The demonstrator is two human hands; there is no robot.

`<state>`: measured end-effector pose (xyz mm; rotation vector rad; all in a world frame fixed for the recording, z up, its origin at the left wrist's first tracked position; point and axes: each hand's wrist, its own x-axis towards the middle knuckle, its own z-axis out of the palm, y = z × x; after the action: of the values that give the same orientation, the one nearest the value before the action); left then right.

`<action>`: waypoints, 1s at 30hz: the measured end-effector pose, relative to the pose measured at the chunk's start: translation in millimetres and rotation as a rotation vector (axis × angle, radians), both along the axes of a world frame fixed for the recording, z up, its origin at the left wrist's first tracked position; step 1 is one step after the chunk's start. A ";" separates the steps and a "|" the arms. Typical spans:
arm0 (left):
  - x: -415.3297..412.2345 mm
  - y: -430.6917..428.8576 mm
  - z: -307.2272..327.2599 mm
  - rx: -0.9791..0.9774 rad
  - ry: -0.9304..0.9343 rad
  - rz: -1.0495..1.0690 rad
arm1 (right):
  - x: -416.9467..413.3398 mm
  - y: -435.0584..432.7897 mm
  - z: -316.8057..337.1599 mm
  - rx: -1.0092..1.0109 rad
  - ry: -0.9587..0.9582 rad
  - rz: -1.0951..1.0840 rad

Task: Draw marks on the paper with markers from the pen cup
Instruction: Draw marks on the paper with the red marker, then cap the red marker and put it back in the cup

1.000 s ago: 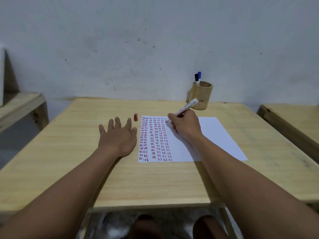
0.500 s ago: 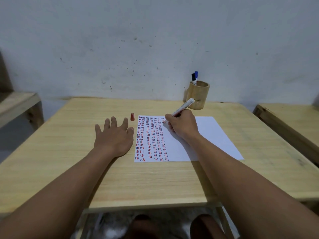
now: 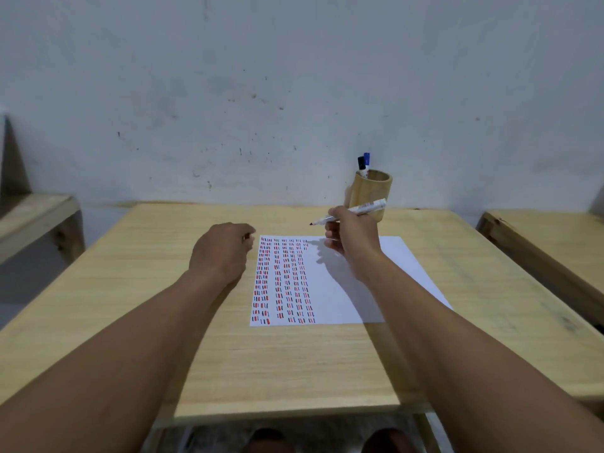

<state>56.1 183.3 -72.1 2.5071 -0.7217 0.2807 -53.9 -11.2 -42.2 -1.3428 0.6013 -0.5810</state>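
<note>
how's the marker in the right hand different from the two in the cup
The marker in the right hand is uncapped, its tip bare; the cup markers are capped, one black, one blue. The held marker lies nearly level in the air above the paper, tip pointing left; the cup markers stand upright in the cup. The held marker shows nearly its whole length; the cup markers show only their tops. All have white barrels.

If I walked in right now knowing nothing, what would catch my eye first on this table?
Probably the white paper in the middle of the wooden table, its left part packed with columns of small red and dark dashes. Just above it, the right hand holds an uncapped marker, tip lifted off the sheet. At the back stands a wooden pen cup with two more markers.
</note>
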 end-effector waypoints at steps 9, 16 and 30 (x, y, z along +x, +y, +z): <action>-18.0 -18.2 36.4 -0.412 0.120 0.046 | -14.3 6.4 14.7 0.280 -0.121 0.086; -43.3 -38.7 62.7 -0.717 0.458 -0.091 | -27.5 10.5 30.3 0.394 -0.177 0.104; -71.0 -48.0 90.8 -0.763 0.612 -0.199 | -42.1 14.1 51.6 0.338 -0.227 0.158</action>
<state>-14.9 135.2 18.7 1.6411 -0.4738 -0.2437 -96.0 3.0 9.4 -0.9795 0.3834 -0.4703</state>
